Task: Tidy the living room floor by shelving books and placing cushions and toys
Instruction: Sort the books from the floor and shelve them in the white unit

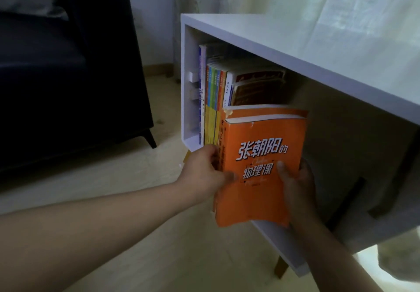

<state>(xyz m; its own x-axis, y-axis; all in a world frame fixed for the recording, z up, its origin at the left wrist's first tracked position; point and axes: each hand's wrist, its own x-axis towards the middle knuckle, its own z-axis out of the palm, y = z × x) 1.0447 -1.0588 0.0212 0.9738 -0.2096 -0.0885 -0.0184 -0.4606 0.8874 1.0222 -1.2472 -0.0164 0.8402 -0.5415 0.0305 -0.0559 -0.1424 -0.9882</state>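
Our left grip [204, 169] pinches the book [261, 162] by its spine; our right grip [297, 182] clasps its far edge. We should keep it upright, sliding it snug against the shelved row [216, 91].

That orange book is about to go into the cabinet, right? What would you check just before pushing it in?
1. Grip: left hand at the spine side and right hand at the other edge both hold the orange book: ok.
2. Book upright: ok.
3. Free room in the white cabinet to the right of the shelved books: ok.
4. Shelved books not leaning into that room: cannot tell, partly hidden.
5. Bottom edge clears the cabinet floor: cannot tell.
6. Cover intact: not ok, top corner frayed.
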